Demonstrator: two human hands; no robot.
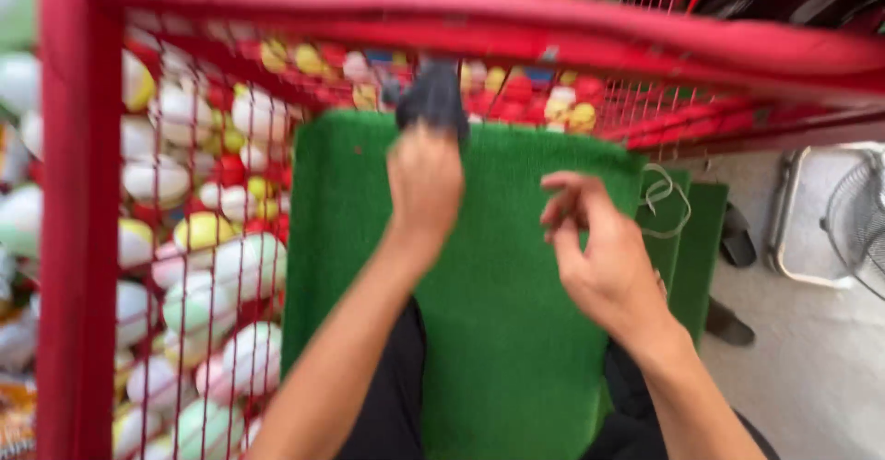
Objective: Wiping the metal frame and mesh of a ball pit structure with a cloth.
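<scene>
Your left hand (424, 179) was stretched forward over the far edge of the green turf mat (516, 331), its fingers closed around a dark grey object (433, 96) that stood up above your knuckles; the motion blur made it impossible to tell what kind of thing it was. That object sat right at the mat's far edge, just in front of the red wire mesh (664, 110) of the cage and below the red frame bar (461, 17). Your right hand (599, 248) hung to the right of it, a little nearer to you and apart from the dark object, with the fingers loosely curled and spread and nothing held in them. Just beside its fingertips, at the mat's right edge, lay a loop of pale cord or wire (668, 202); whether the fingers touched it could not be told. Behind the mesh on the left and along the back lay a heap of plastic eggs and balls (203, 230) in white, yellow, red and pale green. On the floor to the right stood a fan (853, 225) in a white frame.
</scene>
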